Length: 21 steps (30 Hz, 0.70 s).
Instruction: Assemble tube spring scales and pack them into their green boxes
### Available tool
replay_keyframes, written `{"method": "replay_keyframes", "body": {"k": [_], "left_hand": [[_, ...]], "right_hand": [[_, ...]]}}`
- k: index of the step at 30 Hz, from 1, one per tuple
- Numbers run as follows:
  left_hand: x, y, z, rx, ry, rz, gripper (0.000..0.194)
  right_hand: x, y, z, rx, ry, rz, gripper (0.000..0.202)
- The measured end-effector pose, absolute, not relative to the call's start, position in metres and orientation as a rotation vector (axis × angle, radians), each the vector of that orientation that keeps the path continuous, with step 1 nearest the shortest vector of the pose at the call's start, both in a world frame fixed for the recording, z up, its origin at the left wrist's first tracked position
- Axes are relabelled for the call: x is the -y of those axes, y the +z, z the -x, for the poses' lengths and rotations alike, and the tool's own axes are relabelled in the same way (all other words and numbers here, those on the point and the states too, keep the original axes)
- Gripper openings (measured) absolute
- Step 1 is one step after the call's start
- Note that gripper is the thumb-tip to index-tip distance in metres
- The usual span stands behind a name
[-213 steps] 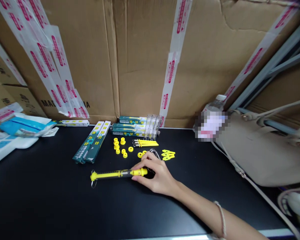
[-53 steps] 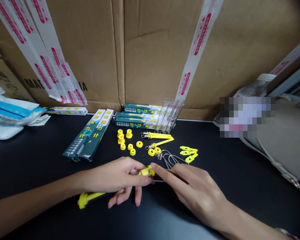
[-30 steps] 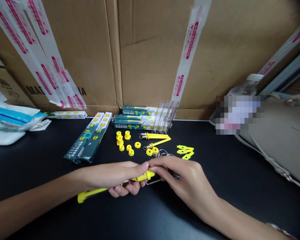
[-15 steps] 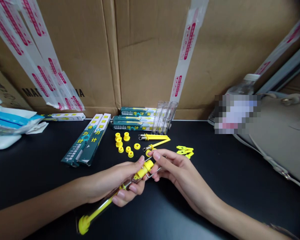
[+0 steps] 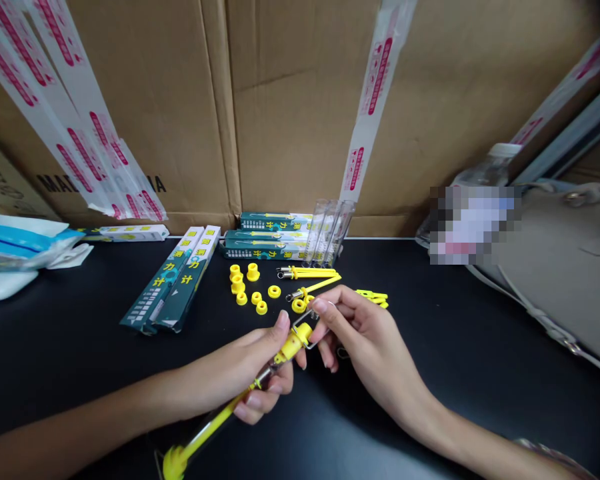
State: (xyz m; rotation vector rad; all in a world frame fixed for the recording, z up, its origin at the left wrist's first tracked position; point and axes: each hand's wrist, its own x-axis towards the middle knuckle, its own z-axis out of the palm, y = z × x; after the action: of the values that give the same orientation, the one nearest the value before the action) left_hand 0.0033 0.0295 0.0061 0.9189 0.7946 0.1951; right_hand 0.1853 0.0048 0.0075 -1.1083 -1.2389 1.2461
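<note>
My left hand (image 5: pixel 260 370) is wrapped round a clear tube with a yellow rod (image 5: pixel 213 427) inside, slanting down to the left. At its upper end a yellow cap (image 5: pixel 296 341) sticks out past my thumb. My right hand (image 5: pixel 355 327) pinches a bent metal wire loop (image 5: pixel 305 319), whose ends reach around the sides of the cap. At the tube's lower left end is a yellow piece (image 5: pixel 175 461), with a thin wire beside it. The ends of the wire inside my right fingers are partly hidden.
Yellow collars and rings (image 5: pixel 253 272), yellow rods with metal ends (image 5: pixel 315 273), and small yellow pieces (image 5: pixel 373 297) lie beyond my hands. Clear tubes (image 5: pixel 325 233) lean on printed boxes (image 5: pixel 265 248). Two more boxes (image 5: pixel 180 280) lie left; a bottle (image 5: pixel 497 167) and bag (image 5: pixel 570 253) stand right.
The wire loop has turned and now sits closer around the yellow cap. My right hand has shifted slightly right and up, and the lower end of the tube has moved down.
</note>
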Motion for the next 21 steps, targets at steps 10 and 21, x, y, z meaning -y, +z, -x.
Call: {"method": "replay_keyframes", "body": {"k": [10,21], "left_hand": [[-0.023,0.008,-0.005,-0.782,0.290,-0.979,0.051],[-0.011,0.000,-0.007,-0.863,0.444,-1.176,0.040]], "right_hand": [[-0.002,0.005,-0.185,1.248,1.278,1.115,0.030],[-0.007,0.003,-0.197,1.078,1.455,1.005,0.030]]}}
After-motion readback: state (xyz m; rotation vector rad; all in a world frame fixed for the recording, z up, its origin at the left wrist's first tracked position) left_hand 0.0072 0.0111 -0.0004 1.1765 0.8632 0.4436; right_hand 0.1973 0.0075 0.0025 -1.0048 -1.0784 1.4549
